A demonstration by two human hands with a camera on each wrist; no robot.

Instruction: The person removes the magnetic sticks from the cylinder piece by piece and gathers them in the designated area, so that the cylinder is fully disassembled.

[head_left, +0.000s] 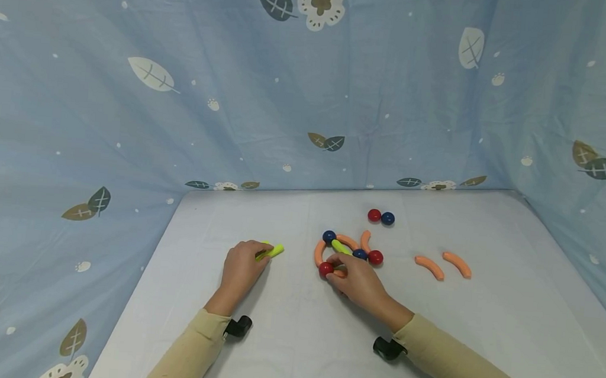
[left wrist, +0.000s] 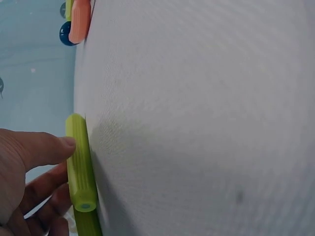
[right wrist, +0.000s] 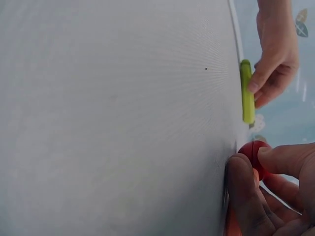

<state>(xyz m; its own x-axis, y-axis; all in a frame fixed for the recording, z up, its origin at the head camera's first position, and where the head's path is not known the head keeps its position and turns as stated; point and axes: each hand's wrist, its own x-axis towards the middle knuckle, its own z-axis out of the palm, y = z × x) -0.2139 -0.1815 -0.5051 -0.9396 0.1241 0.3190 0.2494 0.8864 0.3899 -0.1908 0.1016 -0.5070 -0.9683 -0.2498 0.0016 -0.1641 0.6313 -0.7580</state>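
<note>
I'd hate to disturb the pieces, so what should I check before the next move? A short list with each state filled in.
1. Right hand grips a red ball: ok.
2. Left hand grips a green stick: ok.
3. That stick touches the cluster: not ok, it is apart, to the left.
4. Far red ball and far blue ball out of the hands' way: ok, behind the cluster.
5. Orange stick by the right hand firmly joined to its ball: cannot tell, partly hidden.

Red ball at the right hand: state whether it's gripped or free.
Gripped: the right wrist view shows the right hand pinching the red ball between thumb and finger.
</note>
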